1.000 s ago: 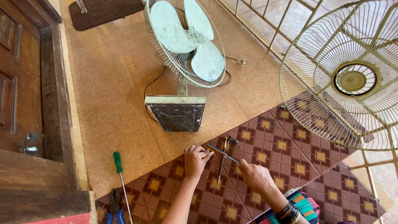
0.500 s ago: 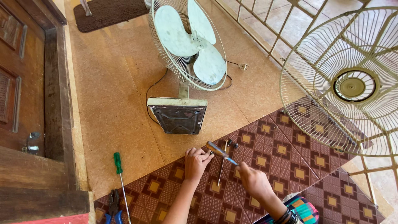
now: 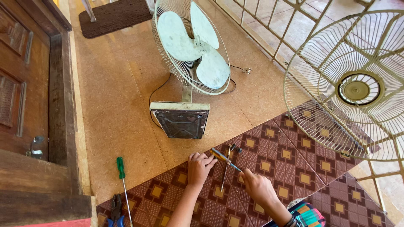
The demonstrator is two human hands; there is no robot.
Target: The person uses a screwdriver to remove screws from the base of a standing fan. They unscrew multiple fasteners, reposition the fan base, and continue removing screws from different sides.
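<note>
On the patterned floor mat (image 3: 294, 168), a screwdriver (image 3: 225, 159) is gripped by both hands, left hand (image 3: 200, 168) and right hand (image 3: 257, 188); it is best kept steady.

Both hands are meeting over a patterned mat (image 3: 273, 168): the left hand (image 3: 200, 168) is pinching a screwdriver (image 3: 225, 159), and the right hand (image 3: 257, 188) is steadying its tip. A tipped fan (image 3: 189, 54) is lying just beyond.

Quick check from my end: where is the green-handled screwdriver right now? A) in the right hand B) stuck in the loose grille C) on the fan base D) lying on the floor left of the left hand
D: the green-handled screwdriver lies on the floor, untouched, left of the left hand; the right hand is at a different, blue-and-orange-handled screwdriver.
</note>
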